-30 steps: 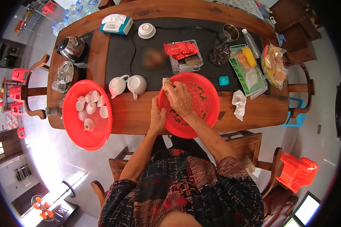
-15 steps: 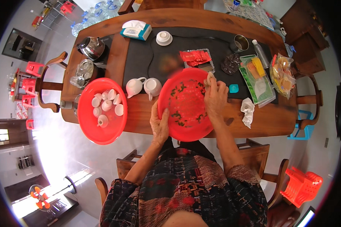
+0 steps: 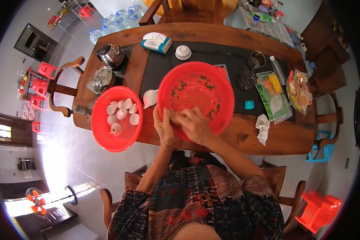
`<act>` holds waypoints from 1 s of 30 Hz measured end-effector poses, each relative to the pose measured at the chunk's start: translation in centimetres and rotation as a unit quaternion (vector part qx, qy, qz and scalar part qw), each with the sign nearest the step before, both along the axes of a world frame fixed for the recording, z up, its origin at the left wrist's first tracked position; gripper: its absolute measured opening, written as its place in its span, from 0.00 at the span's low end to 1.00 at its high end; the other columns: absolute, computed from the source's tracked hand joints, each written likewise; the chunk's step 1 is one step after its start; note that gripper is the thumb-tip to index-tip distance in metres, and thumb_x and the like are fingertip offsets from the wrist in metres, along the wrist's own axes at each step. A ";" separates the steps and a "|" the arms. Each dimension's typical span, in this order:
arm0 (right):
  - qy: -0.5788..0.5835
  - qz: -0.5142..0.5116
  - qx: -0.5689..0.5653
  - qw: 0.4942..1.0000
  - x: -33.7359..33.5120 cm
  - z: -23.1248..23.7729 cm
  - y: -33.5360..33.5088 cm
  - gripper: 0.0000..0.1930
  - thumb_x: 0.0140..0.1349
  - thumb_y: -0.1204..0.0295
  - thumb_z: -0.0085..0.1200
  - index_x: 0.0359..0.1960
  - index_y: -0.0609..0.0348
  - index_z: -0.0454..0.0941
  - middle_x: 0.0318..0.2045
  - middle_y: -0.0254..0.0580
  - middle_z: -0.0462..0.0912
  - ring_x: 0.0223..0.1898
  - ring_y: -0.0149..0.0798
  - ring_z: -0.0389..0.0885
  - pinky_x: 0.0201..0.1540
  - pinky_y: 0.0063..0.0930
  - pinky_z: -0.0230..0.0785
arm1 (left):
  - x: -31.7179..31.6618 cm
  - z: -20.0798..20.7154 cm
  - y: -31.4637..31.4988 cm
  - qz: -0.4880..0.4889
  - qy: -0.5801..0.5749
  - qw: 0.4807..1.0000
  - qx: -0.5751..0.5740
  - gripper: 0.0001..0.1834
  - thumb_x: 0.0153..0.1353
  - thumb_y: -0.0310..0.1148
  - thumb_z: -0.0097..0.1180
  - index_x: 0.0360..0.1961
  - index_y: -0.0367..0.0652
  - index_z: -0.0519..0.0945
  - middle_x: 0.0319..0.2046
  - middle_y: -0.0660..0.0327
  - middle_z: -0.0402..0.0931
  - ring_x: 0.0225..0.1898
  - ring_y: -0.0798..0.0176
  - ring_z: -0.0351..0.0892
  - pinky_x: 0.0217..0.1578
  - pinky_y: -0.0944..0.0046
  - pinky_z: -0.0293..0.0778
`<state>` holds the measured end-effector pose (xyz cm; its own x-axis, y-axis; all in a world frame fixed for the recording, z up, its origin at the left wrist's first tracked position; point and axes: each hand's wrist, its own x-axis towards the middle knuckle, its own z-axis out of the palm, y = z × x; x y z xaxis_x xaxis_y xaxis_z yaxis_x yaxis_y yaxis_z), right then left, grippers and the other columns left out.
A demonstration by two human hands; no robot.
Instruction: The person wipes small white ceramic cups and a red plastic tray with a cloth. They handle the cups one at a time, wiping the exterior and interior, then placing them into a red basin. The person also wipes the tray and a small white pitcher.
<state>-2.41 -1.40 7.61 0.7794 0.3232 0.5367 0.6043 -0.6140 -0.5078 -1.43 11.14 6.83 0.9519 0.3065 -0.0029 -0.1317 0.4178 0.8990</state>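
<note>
Red basin [image 3: 194,96] judged light, springy; best taken by rim. Rim held by left hand [image 3: 164,130]; right hand [image 3: 195,125] blurred, grip can't be told.

A red basin [image 3: 225,94] ringed with green markings anchors center frame, with white cups [image 3: 134,119] and a red tub [image 3: 99,134] at left, a teal-and-white tissue box [image 3: 159,45] at upper center and a dark, red-patched top [image 3: 212,188] at bottom.

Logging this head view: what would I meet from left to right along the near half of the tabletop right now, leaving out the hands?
Red basin of white cups, white pitcher, leaf-patterned red basin, small teal container, crumpled white tissue.
</note>
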 end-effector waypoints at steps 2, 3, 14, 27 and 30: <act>-0.030 0.028 -0.031 0.999 -1.5 -0.5 -1.4 0.12 0.49 0.76 0.55 0.36 0.45 0.82 0.36 0.31 0.73 0.37 0.40 0.69 0.38 0.28 0.70 | 0.1 0.7 0.6 0.035 0.007 0.999 0.013 0.16 0.67 0.30 0.47 0.55 0.40 0.69 0.46 0.63 0.73 0.46 0.72 0.70 0.48 0.69 0.68; -0.017 0.043 -0.053 0.998 -1.7 -0.4 -2.3 0.12 0.49 0.75 0.54 0.36 0.45 0.82 0.36 0.31 0.73 0.37 0.40 0.69 0.38 0.28 0.70 | -0.2 0.9 1.1 0.044 0.016 0.999 0.026 0.17 0.66 0.30 0.47 0.55 0.40 0.69 0.46 0.63 0.73 0.45 0.72 0.70 0.48 0.69 0.68; -0.248 -0.194 -0.151 0.937 8.3 3.5 -7.4 0.11 0.49 0.76 0.54 0.37 0.54 0.78 0.34 0.38 0.71 0.35 0.43 0.71 0.32 0.31 0.71 | -1.2 2.9 1.2 -0.002 0.018 0.994 0.112 0.19 0.65 0.29 0.49 0.56 0.37 0.70 0.47 0.63 0.74 0.47 0.72 0.70 0.49 0.70 0.68; 0.075 -0.131 -0.030 0.988 -4.0 -0.2 -2.5 0.17 0.51 0.78 0.54 0.45 0.57 0.75 0.33 0.43 0.69 0.35 0.47 0.72 0.34 0.37 0.70 | -0.9 2.4 -0.2 0.049 -0.019 0.990 0.133 0.17 0.65 0.26 0.48 0.55 0.37 0.71 0.45 0.63 0.74 0.44 0.72 0.71 0.47 0.72 0.69; 0.021 -0.090 0.020 0.996 -4.0 0.8 -0.8 0.14 0.50 0.78 0.55 0.41 0.57 0.77 0.32 0.41 0.70 0.34 0.45 0.72 0.33 0.36 0.69 | -1.6 1.6 -1.5 -0.040 0.045 0.994 0.091 0.16 0.66 0.28 0.48 0.54 0.39 0.71 0.44 0.64 0.74 0.44 0.73 0.71 0.45 0.72 0.70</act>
<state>-6.37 -2.23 8.42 0.8449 0.1561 0.5116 0.4644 -0.6888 -0.5567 -3.08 9.62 8.41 0.9714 0.2339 -0.0411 -0.0199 0.2528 0.9673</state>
